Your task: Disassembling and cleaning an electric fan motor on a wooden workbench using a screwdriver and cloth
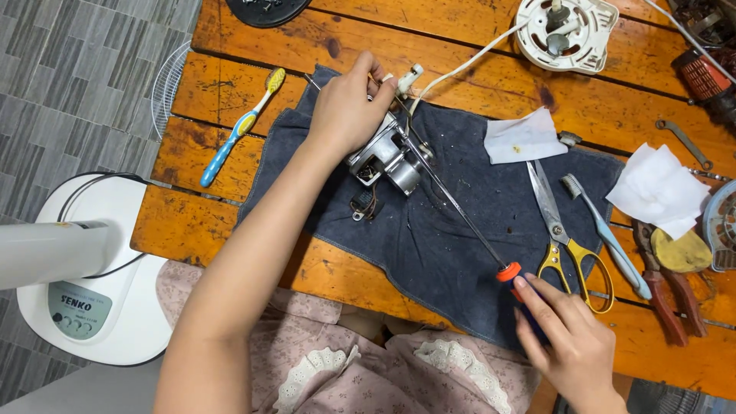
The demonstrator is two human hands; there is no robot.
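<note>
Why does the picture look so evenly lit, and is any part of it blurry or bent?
Head view: soft, even light, with only faint shadows under the left hand and the scissors; mild glare on the white fan base and the screwdriver shaft; the right hand looks slightly soft; table edges bow a little from the wide lens.

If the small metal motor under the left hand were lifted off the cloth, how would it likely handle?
The motor looks like solid metal, so probably heavy for its size and stiff. Its white cord runs off across the table, so it would likely drag or tug. The rounded casing might roll off the dark cloth without the left hand steadying it.
</note>
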